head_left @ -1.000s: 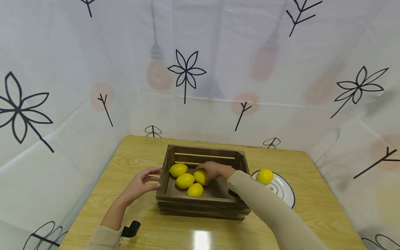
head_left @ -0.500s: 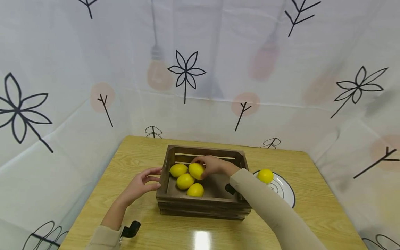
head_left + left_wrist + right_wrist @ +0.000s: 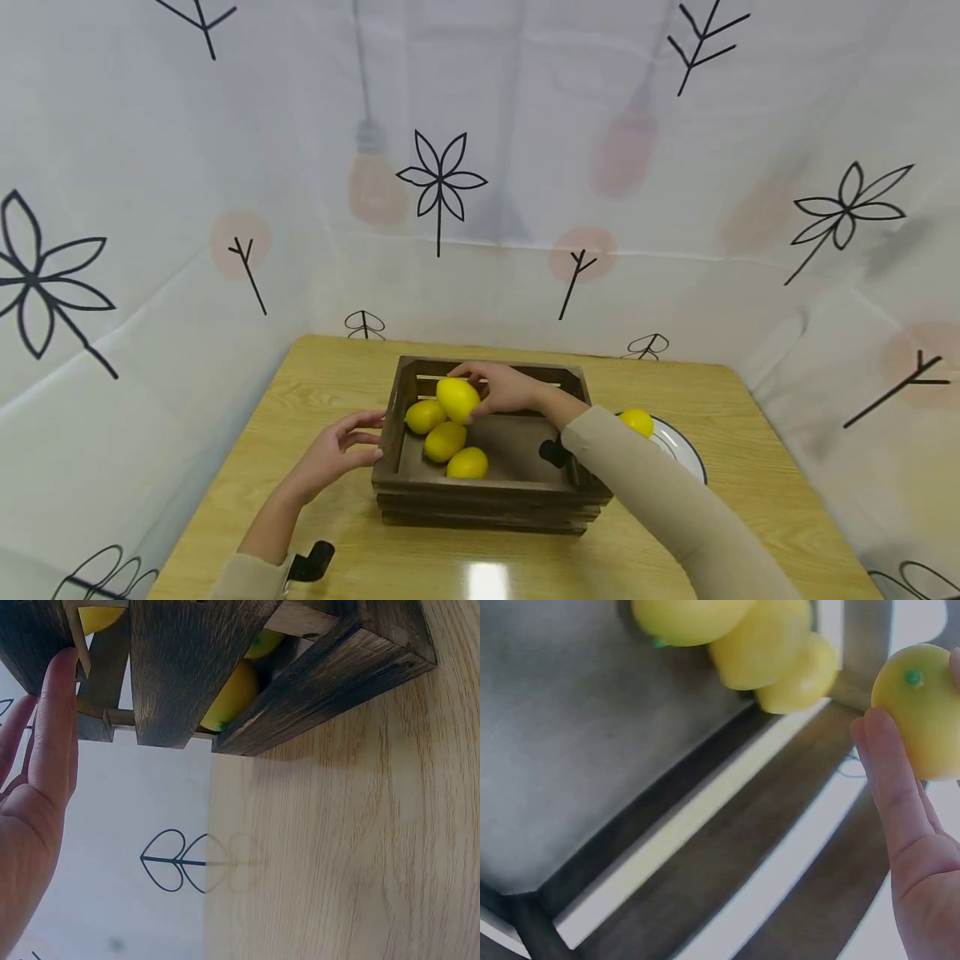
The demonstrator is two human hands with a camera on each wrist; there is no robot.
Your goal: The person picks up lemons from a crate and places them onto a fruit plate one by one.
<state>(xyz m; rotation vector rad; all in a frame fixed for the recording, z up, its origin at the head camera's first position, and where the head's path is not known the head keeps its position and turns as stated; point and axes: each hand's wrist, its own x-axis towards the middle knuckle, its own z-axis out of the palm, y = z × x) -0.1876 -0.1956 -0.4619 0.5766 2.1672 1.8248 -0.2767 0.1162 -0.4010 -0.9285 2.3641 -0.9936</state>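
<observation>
A dark wooden slatted crate (image 3: 491, 492) stands on the table, with three lemons lying in its left half, the nearest lemon (image 3: 467, 463) by the front wall. Above them my right hand (image 3: 510, 390) holds another lemon (image 3: 457, 399) between thumb and fingers, raised to about the height of the back rim. The right wrist view shows that held lemon (image 3: 922, 712) against the fingertips, its green stem end facing the camera. My left hand (image 3: 330, 457) rests with extended fingers against the crate's left end; in the left wrist view the fingers (image 3: 56, 727) touch a slat.
Right of the crate, partly behind my right sleeve, a white plate (image 3: 686, 454) with a blue rim carries one lemon (image 3: 637, 422). A printed white cloth (image 3: 495, 208) hangs around the back and sides of the wooden table (image 3: 337, 367).
My right hand has lifted a lemon from the crate floor, moving it up and a little left. The left hand stays at the crate's end. The head view has tilted slightly.
</observation>
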